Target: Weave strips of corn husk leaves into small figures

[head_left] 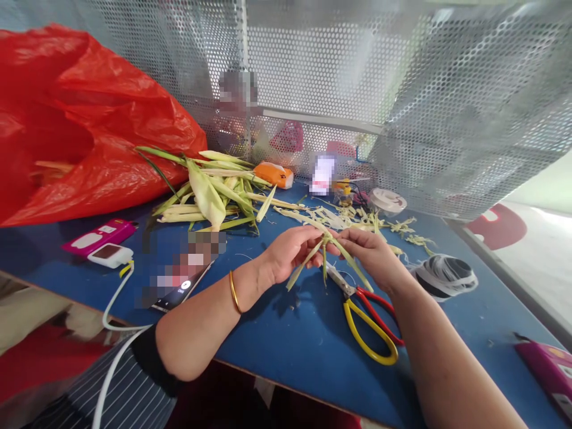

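Both my hands meet above the blue table (286, 351), pinching a small bundle of green-yellow leaf strips (328, 253). My left hand (290, 253), with a gold bangle on its wrist, is closed on the strips from the left. My right hand (370, 253) is closed on them from the right. The loose ends of the strips fan downward between the hands. Red-and-yellow scissors (366, 316) lie on the table just below my right hand.
A pile of long green leaves (214, 190) lies at the back left beside a big red plastic bag (80, 119). Leaf scraps (357, 220), a spool of white string (444, 274), a phone (179, 280), a charger (109, 253) and pink cases surround them. Perforated metal screens (402, 89) close the back.
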`<state>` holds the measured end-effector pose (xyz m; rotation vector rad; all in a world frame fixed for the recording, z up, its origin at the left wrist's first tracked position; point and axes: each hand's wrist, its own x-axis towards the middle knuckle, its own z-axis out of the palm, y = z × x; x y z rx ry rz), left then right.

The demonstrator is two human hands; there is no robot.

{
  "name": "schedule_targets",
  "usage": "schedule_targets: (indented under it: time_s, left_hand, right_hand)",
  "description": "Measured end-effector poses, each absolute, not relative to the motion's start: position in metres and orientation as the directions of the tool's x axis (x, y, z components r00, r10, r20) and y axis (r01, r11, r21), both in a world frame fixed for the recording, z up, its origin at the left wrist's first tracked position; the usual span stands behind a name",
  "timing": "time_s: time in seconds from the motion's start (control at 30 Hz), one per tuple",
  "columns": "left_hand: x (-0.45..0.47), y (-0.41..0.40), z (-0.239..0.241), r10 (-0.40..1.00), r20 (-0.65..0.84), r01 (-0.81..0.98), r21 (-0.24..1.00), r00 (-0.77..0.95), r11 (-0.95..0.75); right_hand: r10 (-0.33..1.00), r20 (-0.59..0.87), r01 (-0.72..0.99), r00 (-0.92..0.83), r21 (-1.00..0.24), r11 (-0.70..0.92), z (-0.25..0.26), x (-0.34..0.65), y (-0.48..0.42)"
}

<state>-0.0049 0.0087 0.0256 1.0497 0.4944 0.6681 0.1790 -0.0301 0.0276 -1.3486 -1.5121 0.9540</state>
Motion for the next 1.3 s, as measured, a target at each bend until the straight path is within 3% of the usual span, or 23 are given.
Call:
schedule_targets:
  time_s: [0.13,0.33,0.43,0.5,0.63,0.73,1.03,1.17,1.3]
  left_hand:
    - [-0.002,0.006,0.023,0.748,-0.080,-0.227,0.927,0.659,0.299]
    - [-0.003,0.006,0.023,0.757,-0.138,-0.188,0.926,0.638,0.327]
    - [-0.005,0.008,0.027,0.752,-0.116,-0.224,0.915,0.649,0.334]
    - [-0.006,0.008,0.029,0.765,-0.103,-0.265,0.901,0.636,0.342]
    - [-0.004,0.009,0.032,0.802,-0.089,-0.295,0.901,0.591,0.317]
    - [-0.003,0.009,0.031,0.806,-0.084,-0.312,0.894,0.586,0.320]
    - [-0.003,0.010,0.027,0.823,-0.050,-0.388,0.865,0.565,0.319]
    - [-0.001,0.010,0.027,0.824,-0.071,-0.394,0.853,0.562,0.342]
    - [0.001,0.009,0.027,0.861,-0.020,-0.373,0.896,0.508,0.241]
  right_hand:
    - [0.989,0.138,0.362,-0.062,-0.920,0.151,0.026,0.178,-0.029]
    - [0.922,0.386,0.585,0.026,-0.754,0.299,0.016,0.177,-0.026]
    - [0.756,0.654,0.737,0.038,-0.529,0.421,0.021,0.172,-0.033]
    - [0.627,0.775,0.806,-0.083,-0.318,0.499,0.027,0.167,-0.041]
    - [0.543,0.712,0.816,-0.445,0.072,0.574,0.033,0.155,-0.051]
    - [0.534,0.655,0.808,-0.535,0.213,0.549,0.032,0.151,-0.052]
    - [0.559,0.595,0.800,-0.577,0.276,0.532,0.030,0.154,-0.049]
    - [0.546,0.624,0.797,-0.559,0.223,0.561,0.029,0.152,-0.048]
    - [0.528,0.653,0.793,-0.543,0.191,0.579,0.030,0.150,-0.049]
